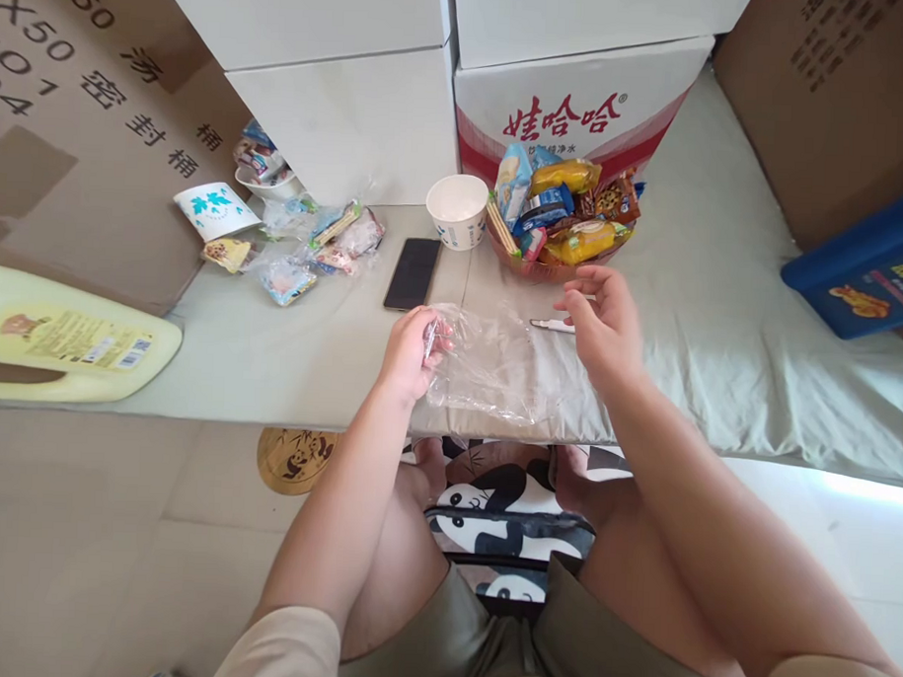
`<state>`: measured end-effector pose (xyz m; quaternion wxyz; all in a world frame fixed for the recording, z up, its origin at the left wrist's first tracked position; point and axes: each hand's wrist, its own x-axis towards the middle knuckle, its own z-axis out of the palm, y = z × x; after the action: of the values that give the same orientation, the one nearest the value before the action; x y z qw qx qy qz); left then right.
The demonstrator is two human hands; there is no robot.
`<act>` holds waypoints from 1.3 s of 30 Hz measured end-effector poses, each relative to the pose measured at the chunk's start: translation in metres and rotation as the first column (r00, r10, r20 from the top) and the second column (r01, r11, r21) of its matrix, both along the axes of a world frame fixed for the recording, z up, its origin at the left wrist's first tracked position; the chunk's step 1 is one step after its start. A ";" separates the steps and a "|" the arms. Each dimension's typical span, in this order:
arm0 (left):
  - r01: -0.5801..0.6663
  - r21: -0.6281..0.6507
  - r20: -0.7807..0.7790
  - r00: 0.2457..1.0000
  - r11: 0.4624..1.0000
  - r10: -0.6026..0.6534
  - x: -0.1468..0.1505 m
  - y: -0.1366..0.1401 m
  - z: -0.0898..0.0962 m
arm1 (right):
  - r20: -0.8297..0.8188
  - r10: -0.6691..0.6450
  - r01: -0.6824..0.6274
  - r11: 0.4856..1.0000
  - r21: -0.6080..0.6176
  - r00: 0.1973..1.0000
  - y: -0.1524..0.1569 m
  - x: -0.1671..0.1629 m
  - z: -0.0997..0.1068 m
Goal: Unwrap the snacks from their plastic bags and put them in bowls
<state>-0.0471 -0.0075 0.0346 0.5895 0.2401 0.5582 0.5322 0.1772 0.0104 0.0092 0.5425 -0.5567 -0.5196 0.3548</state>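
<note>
My left hand (412, 355) is closed on the edge of a clear plastic bag (487, 364), which spreads flat to the right over the cloth-covered surface. Something shiny shows between those fingers, too small to name. My right hand (606, 319) hovers to the right of the bag, fingers loosely bent and apart, holding nothing that I can see. Just beside it lies a thin white tool with a dark tip (552, 325), partly hidden by the hand. Behind it stands a basket (528, 269) full of wrapped snacks (584, 241). A white paper cup (458, 215) stands left of the basket.
A phone (412, 274) lies left of the bag. Several snacks in clear bags (283, 276) lie further left, near a tipped paper cup (216, 210). A yellow jug (73, 335) and a blue container (861, 264) flank the surface. White cartons (348, 118) stand behind.
</note>
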 end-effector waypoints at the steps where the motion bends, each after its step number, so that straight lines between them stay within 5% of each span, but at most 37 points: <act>1: 0.035 0.011 0.014 0.999 0.999 -0.035 0.000 -0.001 0.000 | 0.021 0.030 -0.030 1.000 -0.002 0.999 -0.003 0.000 0.001; 4: 0.261 0.062 0.072 0.961 0.963 -0.266 -0.002 -0.006 0.002 | 0.147 0.243 -0.249 0.968 0.029 0.959 -0.015 -0.002 0.004; 7: 0.498 0.150 0.127 0.847 0.854 -0.516 -0.005 -0.017 0.006 | 0.314 0.495 -0.525 0.851 0.014 0.811 -0.028 -0.007 0.005; 10: 0.531 0.246 0.158 0.803 0.811 -0.574 -0.010 -0.023 0.012 | 0.292 0.643 -0.638 0.760 -0.126 0.708 -0.033 -0.011 0.001; 13: 0.405 0.157 0.149 0.892 0.901 -0.427 -0.018 -0.018 0.013 | 0.113 0.636 -0.608 0.766 -0.210 0.763 -0.030 -0.011 -0.001; 17: 0.012 -0.067 -0.049 0.999 0.998 -0.016 -0.029 -0.006 0.008 | -0.284 0.359 -0.439 0.844 -0.308 0.889 -0.027 -0.006 0.006; 22: -0.171 0.001 -0.151 0.974 0.985 0.169 -0.037 -0.002 0.004 | -0.528 0.191 -0.486 0.715 -0.503 0.828 -0.026 -0.001 0.019; 27: -0.211 0.071 -0.125 0.968 0.975 0.218 -0.036 -0.003 0.001 | -0.695 0.088 -0.385 0.878 -0.284 0.714 -0.025 -0.002 0.020; 31: -0.106 0.216 -0.150 0.979 0.971 0.140 -0.035 -0.001 -0.005 | -0.506 0.203 -0.379 0.884 -0.273 0.838 -0.028 -0.003 0.018; 36: 0.003 0.308 -0.350 0.930 0.951 0.110 -0.042 -0.004 -0.010 | -0.286 0.175 -0.226 0.962 -0.155 0.942 -0.027 0.005 0.016; 39: 0.181 0.286 -0.379 0.923 0.941 -0.063 -0.048 -0.010 -0.007 | -0.164 0.194 -0.212 0.973 -0.096 0.967 -0.025 0.011 0.014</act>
<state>-0.0947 -0.0176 0.0276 0.4621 0.4604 0.5492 0.5223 0.1884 -0.0148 0.0230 0.5094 -0.5011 -0.5097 0.4791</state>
